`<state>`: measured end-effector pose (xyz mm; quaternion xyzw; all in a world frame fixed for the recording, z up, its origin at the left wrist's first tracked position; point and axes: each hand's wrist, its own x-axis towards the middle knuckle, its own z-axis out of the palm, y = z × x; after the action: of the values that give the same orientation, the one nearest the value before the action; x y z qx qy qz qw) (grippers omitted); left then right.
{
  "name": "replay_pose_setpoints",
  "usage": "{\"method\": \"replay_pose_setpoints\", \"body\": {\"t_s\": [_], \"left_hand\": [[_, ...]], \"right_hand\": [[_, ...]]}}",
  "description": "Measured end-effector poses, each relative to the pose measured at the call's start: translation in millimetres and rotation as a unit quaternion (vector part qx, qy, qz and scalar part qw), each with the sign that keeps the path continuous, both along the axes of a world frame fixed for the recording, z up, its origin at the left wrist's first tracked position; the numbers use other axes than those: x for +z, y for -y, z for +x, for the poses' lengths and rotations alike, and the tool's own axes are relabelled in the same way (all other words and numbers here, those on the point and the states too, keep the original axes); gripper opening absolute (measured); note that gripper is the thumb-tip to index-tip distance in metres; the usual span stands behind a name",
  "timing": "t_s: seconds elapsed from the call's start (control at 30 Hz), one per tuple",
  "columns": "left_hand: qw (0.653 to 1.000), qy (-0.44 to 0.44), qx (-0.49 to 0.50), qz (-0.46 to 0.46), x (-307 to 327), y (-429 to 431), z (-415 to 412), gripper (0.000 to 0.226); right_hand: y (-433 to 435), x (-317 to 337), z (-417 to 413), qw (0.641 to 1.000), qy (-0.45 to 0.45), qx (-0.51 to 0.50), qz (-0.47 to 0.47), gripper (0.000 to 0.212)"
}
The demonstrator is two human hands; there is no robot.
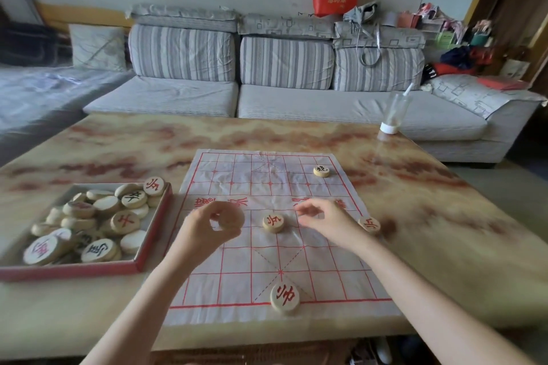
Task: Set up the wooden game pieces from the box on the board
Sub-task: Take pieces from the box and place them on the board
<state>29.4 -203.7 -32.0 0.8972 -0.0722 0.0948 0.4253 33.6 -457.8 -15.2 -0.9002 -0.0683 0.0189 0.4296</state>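
A white cloth board [267, 246] with a red grid lies on the table. Round wooden pieces stand on it: a red-marked piece [273, 222] at mid-board, a second red-marked piece [369, 224] at the right edge, a large red-marked piece [284, 297] at the near edge, and a black-marked piece [321, 170] at the far right. A red-rimmed box [142, 246] on the left holds several more pieces. My left hand [204, 228] holds a wooden piece [229, 218] above the board's left half. My right hand [323, 218] hovers with fingers apart, holding nothing.
A marbled table [430, 216] carries everything. A clear cup [396, 114] with a white base and a straw stands at the far right. A grey striped sofa [284, 80] runs behind the table, with bags and clutter at its right end.
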Motion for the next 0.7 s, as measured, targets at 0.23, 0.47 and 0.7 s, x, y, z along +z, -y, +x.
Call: {"method": "replay_pose_setpoints", "body": {"t_s": [0.23,0.47,0.7], "left_hand": [[0.995,-0.027,0.071,0.066,-18.7,-46.2,-20.4,0.051],[0.995,-0.033,0.056,0.072,-32.3,-50.6,-21.2,0.05],[0.991,-0.044,0.065,0.11,-37.8,-47.8,-18.8,0.053]], "right_hand": [[-57.3,-2.5,-14.0,0.998,-0.01,0.064,-0.009,0.022],[-67.2,-3.0,-19.4,0.997,-0.007,0.07,-0.009,0.02],[-69.2,-10.4,-22.4,0.997,-0.018,0.071,-0.006,0.02]]}}
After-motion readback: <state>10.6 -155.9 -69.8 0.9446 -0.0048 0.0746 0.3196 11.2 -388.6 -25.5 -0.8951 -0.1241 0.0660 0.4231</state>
